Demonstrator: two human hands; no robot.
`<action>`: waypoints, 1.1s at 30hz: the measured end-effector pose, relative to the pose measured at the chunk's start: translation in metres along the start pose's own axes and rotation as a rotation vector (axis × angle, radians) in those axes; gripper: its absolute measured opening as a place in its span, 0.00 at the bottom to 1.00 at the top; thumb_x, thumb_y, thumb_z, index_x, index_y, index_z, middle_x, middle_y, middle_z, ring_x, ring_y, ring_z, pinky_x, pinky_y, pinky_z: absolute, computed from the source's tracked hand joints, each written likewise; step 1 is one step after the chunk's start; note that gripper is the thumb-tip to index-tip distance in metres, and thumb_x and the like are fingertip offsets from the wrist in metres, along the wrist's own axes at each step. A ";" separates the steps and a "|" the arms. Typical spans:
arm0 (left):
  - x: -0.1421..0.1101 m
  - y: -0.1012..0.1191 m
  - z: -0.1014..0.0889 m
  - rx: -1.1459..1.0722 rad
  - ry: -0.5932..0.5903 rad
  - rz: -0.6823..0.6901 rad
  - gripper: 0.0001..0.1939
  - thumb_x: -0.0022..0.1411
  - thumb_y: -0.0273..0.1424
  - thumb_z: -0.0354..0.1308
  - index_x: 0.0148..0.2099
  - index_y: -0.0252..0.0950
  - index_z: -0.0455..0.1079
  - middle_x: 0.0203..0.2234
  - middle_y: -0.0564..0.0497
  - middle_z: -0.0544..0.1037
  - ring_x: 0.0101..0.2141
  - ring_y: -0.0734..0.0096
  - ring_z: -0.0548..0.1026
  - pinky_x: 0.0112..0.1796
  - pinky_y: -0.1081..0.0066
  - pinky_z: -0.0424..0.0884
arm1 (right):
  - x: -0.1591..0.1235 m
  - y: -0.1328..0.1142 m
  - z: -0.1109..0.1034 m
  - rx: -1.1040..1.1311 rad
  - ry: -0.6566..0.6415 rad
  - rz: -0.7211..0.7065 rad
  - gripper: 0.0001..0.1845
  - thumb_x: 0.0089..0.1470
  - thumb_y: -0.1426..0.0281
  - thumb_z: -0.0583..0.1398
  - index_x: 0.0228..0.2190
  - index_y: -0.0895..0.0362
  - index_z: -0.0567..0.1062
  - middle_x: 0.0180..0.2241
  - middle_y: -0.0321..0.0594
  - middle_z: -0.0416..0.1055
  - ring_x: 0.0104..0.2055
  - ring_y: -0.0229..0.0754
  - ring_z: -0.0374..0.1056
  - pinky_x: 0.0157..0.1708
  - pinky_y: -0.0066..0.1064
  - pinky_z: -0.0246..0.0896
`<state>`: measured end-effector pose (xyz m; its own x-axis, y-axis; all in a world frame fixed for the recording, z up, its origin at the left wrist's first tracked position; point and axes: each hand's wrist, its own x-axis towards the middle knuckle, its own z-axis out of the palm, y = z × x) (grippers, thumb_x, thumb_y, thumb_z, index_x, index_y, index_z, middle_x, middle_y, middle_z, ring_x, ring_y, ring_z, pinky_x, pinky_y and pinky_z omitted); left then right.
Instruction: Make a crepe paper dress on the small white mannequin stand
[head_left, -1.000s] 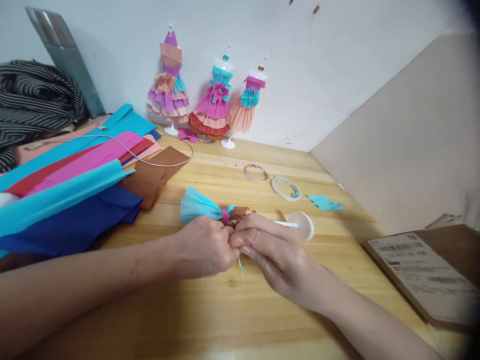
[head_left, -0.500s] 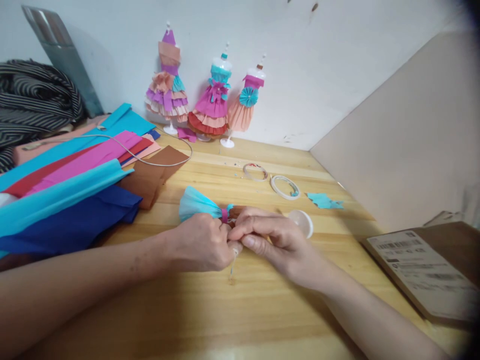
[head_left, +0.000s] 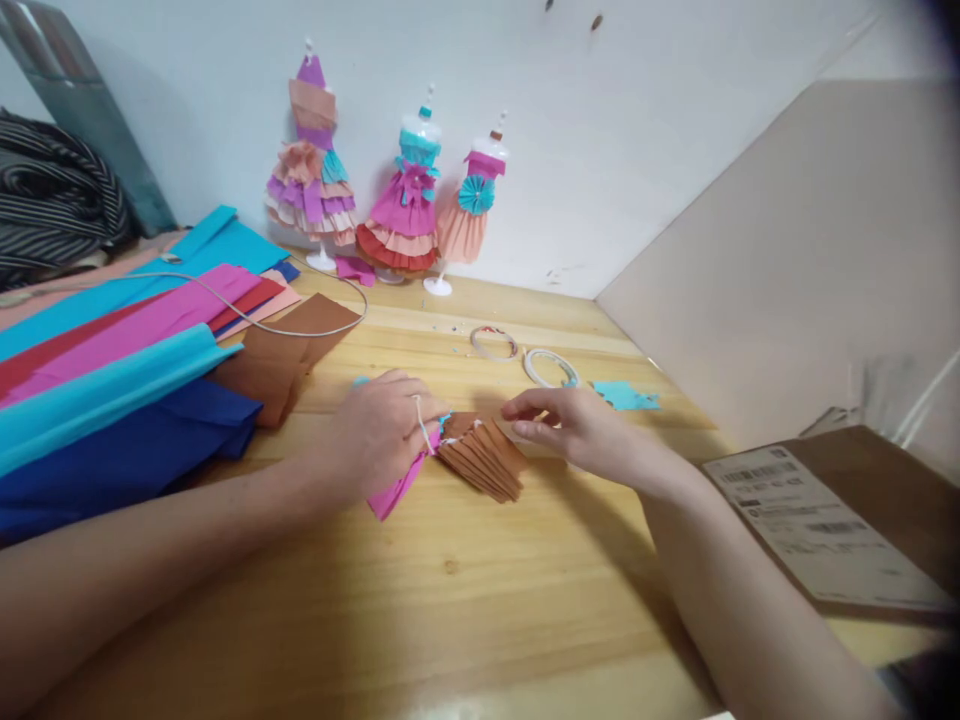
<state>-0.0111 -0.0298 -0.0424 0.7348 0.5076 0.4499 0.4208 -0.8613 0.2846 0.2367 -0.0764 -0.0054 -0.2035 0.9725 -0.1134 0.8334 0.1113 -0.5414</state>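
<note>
My left hand [head_left: 386, 435] is closed around the upper part of a small crepe paper dress, and its fingers hide much of it. Brown pleated paper [head_left: 484, 460] fans out from the dress to the right of the hand. A magenta paper piece [head_left: 394, 490] hangs below my fingers, and bits of light blue show at the join. Across the fingertips runs a thin white curved strip [head_left: 424, 425]. My right hand [head_left: 566, 425] hovers just right of the brown pleats, thumb and fingers apart, with nothing visible in it.
Three dress-form stands in paper dresses [head_left: 409, 205] line the wall. Coloured paper sheets [head_left: 112, 400] and a grey cord [head_left: 300, 330] lie left. Two tape rolls [head_left: 551, 368] and a torn light blue scrap [head_left: 626, 395] lie beyond my hands. A cardboard box [head_left: 832, 520] sits right.
My hands have moved apart, and the right one has let go. The dress has turned, so the brown pleats and magenta piece now show. The view has shifted slightly right.
</note>
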 end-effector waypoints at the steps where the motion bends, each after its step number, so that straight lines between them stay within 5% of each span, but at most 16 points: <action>1: 0.000 0.000 0.000 -0.011 -0.014 0.012 0.09 0.64 0.28 0.53 0.36 0.34 0.74 0.30 0.50 0.76 0.36 0.68 0.71 0.39 0.68 0.67 | 0.001 0.000 0.001 -0.002 -0.022 -0.003 0.10 0.51 0.67 0.58 0.31 0.59 0.77 0.30 0.41 0.76 0.30 0.41 0.69 0.29 0.32 0.62; 10: 0.000 0.010 -0.007 0.093 -0.171 0.115 0.02 0.58 0.26 0.57 0.34 0.33 0.69 0.39 0.46 0.74 0.45 0.58 0.68 0.46 0.59 0.68 | 0.000 -0.010 0.014 0.118 -0.058 -0.025 0.09 0.51 0.69 0.57 0.27 0.59 0.76 0.25 0.37 0.72 0.26 0.36 0.62 0.27 0.29 0.56; 23: -0.005 0.012 0.010 0.234 -0.063 0.149 0.06 0.60 0.23 0.52 0.36 0.31 0.71 0.44 0.40 0.73 0.54 0.52 0.66 0.53 0.53 0.66 | -0.003 -0.014 0.029 -0.010 0.149 -0.079 0.07 0.52 0.71 0.58 0.26 0.57 0.76 0.27 0.40 0.74 0.27 0.38 0.65 0.26 0.29 0.56; 33: -0.007 0.012 0.014 0.091 -0.064 0.078 0.03 0.58 0.25 0.56 0.32 0.32 0.70 0.46 0.42 0.72 0.54 0.52 0.65 0.53 0.53 0.65 | -0.006 -0.029 0.041 -0.262 0.403 -0.415 0.09 0.57 0.75 0.56 0.30 0.57 0.76 0.26 0.41 0.73 0.30 0.42 0.67 0.30 0.32 0.62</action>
<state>-0.0043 -0.0437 -0.0540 0.7983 0.4395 0.4119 0.4055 -0.8978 0.1721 0.1927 -0.0942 -0.0228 -0.3696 0.8328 0.4121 0.8351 0.4922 -0.2457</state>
